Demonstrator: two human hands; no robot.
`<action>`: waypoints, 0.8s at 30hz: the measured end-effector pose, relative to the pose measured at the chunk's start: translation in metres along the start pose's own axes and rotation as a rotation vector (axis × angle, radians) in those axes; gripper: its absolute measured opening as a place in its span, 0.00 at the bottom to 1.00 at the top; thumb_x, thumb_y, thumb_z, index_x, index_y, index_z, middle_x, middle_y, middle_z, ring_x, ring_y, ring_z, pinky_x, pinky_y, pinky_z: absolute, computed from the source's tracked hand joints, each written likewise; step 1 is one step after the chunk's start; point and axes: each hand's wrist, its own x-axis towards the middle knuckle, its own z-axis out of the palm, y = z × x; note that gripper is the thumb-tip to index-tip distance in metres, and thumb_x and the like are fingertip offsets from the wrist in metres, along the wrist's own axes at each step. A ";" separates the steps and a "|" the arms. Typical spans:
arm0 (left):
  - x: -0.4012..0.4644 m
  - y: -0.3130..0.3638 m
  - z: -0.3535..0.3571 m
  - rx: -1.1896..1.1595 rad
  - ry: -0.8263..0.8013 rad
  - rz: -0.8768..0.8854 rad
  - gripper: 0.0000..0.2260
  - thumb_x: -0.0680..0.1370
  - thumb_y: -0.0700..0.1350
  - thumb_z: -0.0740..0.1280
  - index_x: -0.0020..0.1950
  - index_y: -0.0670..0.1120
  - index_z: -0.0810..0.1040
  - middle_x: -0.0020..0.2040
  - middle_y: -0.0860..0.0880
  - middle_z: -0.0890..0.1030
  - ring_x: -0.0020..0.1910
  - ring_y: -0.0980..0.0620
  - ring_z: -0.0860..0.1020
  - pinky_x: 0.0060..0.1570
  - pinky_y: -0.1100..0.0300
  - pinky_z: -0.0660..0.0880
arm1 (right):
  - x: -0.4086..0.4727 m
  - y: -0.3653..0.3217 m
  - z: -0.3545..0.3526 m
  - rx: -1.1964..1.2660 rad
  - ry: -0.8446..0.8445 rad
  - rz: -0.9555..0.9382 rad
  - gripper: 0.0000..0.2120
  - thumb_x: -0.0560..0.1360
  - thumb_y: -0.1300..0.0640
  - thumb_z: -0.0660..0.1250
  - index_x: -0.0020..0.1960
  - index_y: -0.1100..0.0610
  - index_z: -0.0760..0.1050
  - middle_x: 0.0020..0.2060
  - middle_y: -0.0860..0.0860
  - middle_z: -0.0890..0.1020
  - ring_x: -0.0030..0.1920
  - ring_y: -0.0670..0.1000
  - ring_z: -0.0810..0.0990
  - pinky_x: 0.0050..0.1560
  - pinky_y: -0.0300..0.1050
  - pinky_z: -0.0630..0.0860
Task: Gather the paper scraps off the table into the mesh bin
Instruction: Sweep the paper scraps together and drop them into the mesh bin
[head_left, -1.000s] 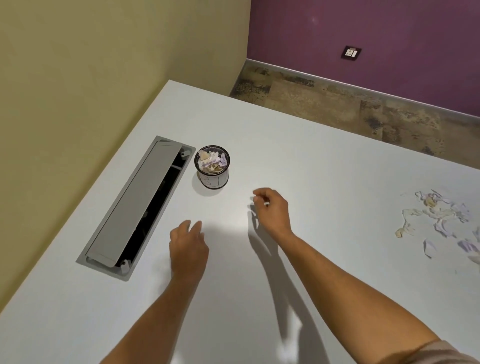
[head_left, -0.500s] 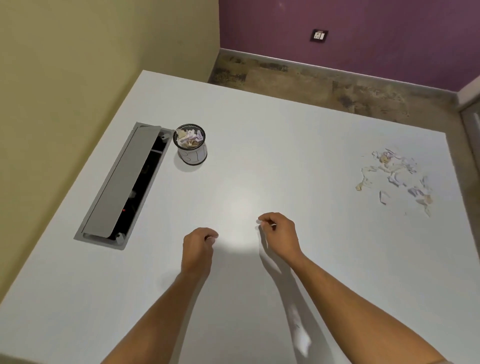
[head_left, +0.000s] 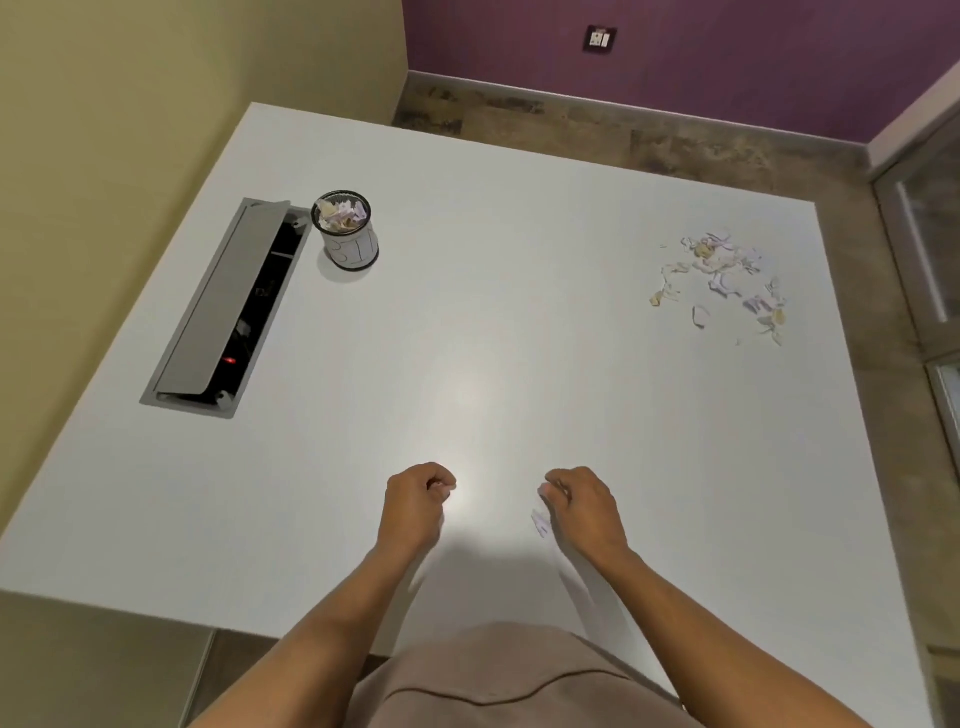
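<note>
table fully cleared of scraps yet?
No, a scatter of paper scraps lies on the table at far right, well apart from the mesh bin.

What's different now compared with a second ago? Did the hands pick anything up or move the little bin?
Both hands have pulled back from near the mesh bin toward the table's near edge. The left hand has curled from flat into a loose fist; the right hand stays curled around what looks like a small scrap. The bin, its scraps, and the paper scraps at the far right have not moved.
</note>
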 end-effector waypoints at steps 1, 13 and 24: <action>-0.007 0.000 0.003 -0.001 0.003 -0.004 0.11 0.75 0.32 0.65 0.39 0.45 0.82 0.36 0.46 0.82 0.26 0.61 0.75 0.29 0.71 0.70 | -0.009 0.003 0.001 0.016 -0.022 0.000 0.16 0.77 0.57 0.58 0.31 0.57 0.62 0.28 0.52 0.70 0.33 0.54 0.70 0.35 0.51 0.69; -0.066 -0.011 0.029 -0.006 0.025 -0.018 0.08 0.74 0.33 0.68 0.39 0.44 0.83 0.37 0.50 0.83 0.37 0.54 0.80 0.36 0.68 0.73 | -0.053 0.022 0.035 -0.445 -0.145 -0.282 0.06 0.77 0.66 0.60 0.53 0.60 0.72 0.51 0.54 0.74 0.54 0.50 0.70 0.35 0.36 0.60; -0.092 -0.017 0.040 -0.023 0.017 -0.044 0.09 0.74 0.32 0.67 0.39 0.44 0.82 0.37 0.48 0.83 0.39 0.50 0.81 0.39 0.61 0.76 | -0.054 0.019 0.034 -0.552 -0.160 -0.383 0.11 0.72 0.71 0.61 0.36 0.59 0.65 0.37 0.54 0.68 0.38 0.50 0.65 0.34 0.42 0.61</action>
